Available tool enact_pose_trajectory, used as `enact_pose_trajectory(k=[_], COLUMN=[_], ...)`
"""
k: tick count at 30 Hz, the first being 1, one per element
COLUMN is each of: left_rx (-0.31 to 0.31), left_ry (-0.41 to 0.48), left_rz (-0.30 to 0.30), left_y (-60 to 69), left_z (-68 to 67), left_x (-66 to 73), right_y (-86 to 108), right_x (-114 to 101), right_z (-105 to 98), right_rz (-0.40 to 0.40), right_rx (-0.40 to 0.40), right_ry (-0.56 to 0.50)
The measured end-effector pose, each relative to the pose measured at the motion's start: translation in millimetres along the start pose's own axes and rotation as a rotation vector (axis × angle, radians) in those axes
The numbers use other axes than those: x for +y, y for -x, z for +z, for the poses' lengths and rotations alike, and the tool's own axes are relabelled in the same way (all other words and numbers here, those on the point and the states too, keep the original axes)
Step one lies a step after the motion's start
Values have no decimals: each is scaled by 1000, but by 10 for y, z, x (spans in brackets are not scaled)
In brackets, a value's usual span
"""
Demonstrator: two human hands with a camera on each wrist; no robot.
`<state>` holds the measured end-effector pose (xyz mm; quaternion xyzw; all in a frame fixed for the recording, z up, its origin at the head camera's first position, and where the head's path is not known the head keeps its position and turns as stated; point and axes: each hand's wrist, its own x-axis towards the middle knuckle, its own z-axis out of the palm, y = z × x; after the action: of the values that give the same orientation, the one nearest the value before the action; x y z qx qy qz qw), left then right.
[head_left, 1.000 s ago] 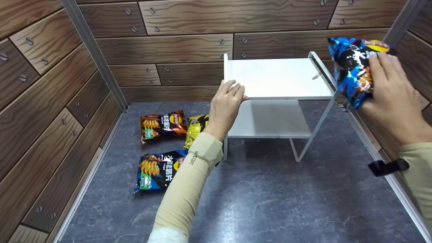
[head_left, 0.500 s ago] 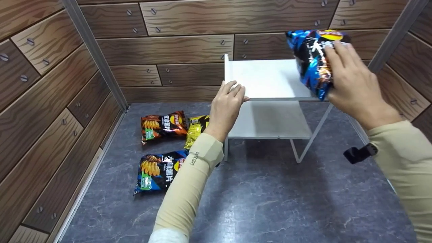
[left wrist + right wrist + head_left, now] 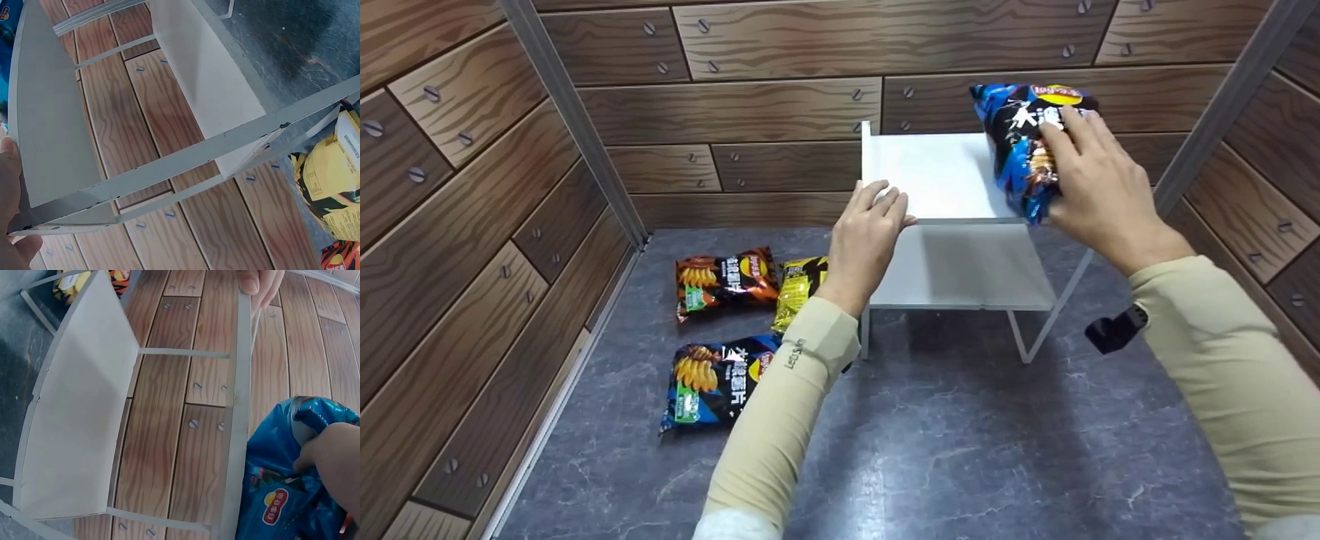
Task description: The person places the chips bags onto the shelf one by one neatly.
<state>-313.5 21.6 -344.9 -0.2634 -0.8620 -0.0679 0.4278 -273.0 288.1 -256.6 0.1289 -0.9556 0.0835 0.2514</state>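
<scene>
"Now that it has swung left, what has your right grip (image 3: 1106, 187) got?"

"It's pinching a blue chip bag (image 3: 1020, 142). I've brought that from beyond the right edge of the white surface (image 3: 934, 172) to over its right end; whether they touch, I can't tell."

"And your left grip (image 3: 866, 240)?"

"Pinching the near left corner, unmoved."

"Meaning?"

"I'd judge the carry nearly finished, the release not yet done. An orange bag (image 3: 725, 281), yellow bag (image 3: 795, 294) and second blue bag (image 3: 712, 382) lie leftward on the floor (image 3: 945, 442)."
</scene>
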Motion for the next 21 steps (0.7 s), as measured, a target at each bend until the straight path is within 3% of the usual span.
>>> enact_pose_trajectory(k=[11,21], left_rx=[-19,-28], left_ry=[-13,-8], left_rz=[-7,-11], left_y=[-5,-2], left_z=[5,7], left_x=[6,7], right_y=[-55,9], right_x=[48,58], right_z=[0,30], right_rz=[-4,15], right_rx=[-261,-233], right_ry=[50,-56])
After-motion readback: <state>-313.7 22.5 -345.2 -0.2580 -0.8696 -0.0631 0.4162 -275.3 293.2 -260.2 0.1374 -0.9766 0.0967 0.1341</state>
